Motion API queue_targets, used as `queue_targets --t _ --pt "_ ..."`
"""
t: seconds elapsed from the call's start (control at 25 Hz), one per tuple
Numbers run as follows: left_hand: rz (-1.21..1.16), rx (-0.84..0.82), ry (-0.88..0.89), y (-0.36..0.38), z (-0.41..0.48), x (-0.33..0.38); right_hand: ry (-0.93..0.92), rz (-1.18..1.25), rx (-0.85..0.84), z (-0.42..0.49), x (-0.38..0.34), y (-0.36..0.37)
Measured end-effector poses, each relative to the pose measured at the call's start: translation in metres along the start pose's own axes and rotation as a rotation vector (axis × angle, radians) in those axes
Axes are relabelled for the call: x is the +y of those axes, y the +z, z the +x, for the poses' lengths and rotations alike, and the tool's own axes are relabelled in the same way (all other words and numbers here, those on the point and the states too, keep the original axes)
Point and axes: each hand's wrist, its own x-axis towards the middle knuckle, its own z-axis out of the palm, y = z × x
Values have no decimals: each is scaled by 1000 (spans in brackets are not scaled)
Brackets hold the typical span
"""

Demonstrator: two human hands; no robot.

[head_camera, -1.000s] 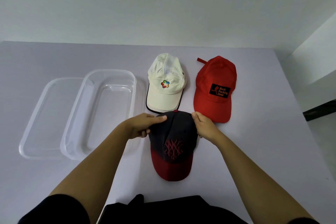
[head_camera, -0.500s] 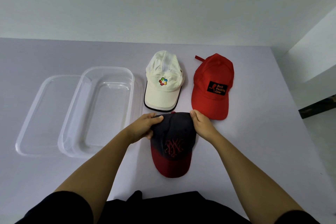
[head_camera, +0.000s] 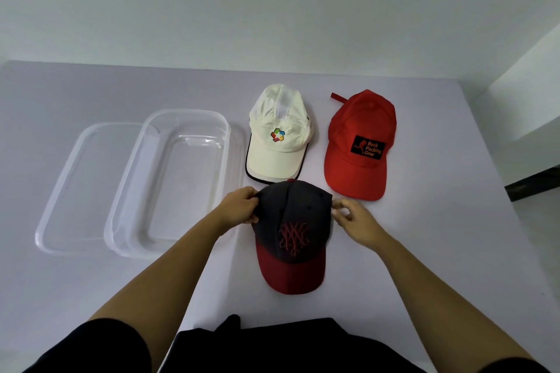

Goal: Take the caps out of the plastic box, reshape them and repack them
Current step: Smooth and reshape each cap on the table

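Observation:
A dark cap [head_camera: 292,218] with a red brim and red embroidery lies on the table in front of me, brim toward me. My left hand [head_camera: 241,206] grips the crown's left edge, thumb on top. My right hand [head_camera: 353,218] pinches the crown's right edge with its fingertips. Beyond it lie a cream cap [head_camera: 278,136] with a coloured logo and a red cap [head_camera: 360,142] with a black patch, side by side. The clear plastic box [head_camera: 127,191] stands to the left with nothing in it.
The box's clear lid [head_camera: 60,191] lies flat on the table, partly under the box's left side. The table [head_camera: 454,221] ends at the right, where a dark floor strip [head_camera: 533,185] shows. A white wall rises behind the table.
Both hands have slid outward from the crown's back to its left and right edges. The crown now looks fuller and wider.

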Motion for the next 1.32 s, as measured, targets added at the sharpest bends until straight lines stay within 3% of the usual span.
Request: queue_targets --t 0.28,0.44,0.72,0.8,1.04,1.2,1.32 --pt "323 176 98 3 3 0 116 114 62 -8 -2 14" --pt "283 123 60 3 -1 3 140 308 -8 -12 -4 20" --pt "282 150 -29 -1 -10 5 211 152 -58 -9 1 17" --pt "191 172 -50 1 -13 5 156 46 -25 -5 1 10" --pt "84 252 -46 5 -13 3 148 279 -58 -1 -15 6" --pt "164 282 -2 6 -12 4 205 358 36 4 -14 13" --pt "309 404 77 2 -11 9 61 231 180 4 -16 9"
